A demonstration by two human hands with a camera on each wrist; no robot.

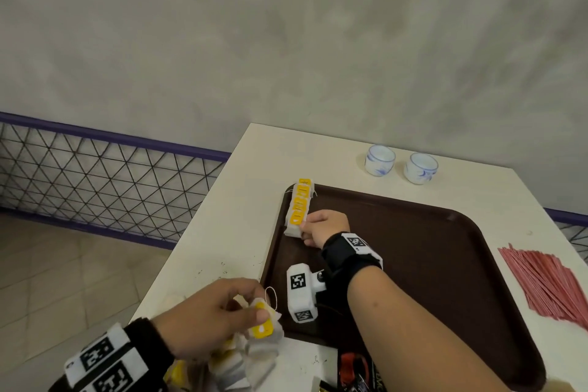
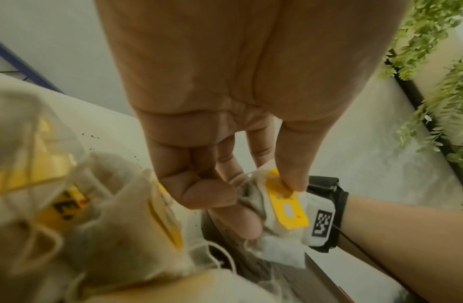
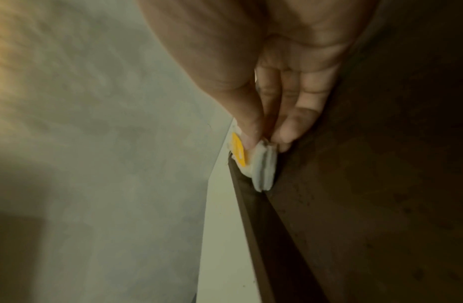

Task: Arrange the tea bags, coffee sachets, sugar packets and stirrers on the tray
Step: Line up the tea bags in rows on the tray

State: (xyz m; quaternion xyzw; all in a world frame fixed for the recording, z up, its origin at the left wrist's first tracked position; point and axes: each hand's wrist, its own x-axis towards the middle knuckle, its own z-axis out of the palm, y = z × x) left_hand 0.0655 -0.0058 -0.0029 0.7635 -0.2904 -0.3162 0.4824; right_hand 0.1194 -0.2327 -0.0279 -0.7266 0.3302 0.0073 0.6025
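Step in hand: extending the row of tea bags point(image 1: 299, 205) along the tray point(image 1: 413, 264) rim at 10 o'clock. Best kept tags-up, each bag overlapping the last, edges square to the rim.

Right hand point(image 1: 324, 227): palm down, fingers point(image 3: 287, 131) and thumb pinching the nearest bag of the row against the tray floor.

Left hand point(image 1: 216, 312): at 7 o'clock over the loose tea bag pile point(image 1: 235, 356) on the tabletop point(image 1: 222, 232), thumb and fingers pinching 1 bag point(image 2: 282, 207) by its yellow tag.

Stirrers point(image 1: 547, 283) lie off-tray at 3 o'clock.
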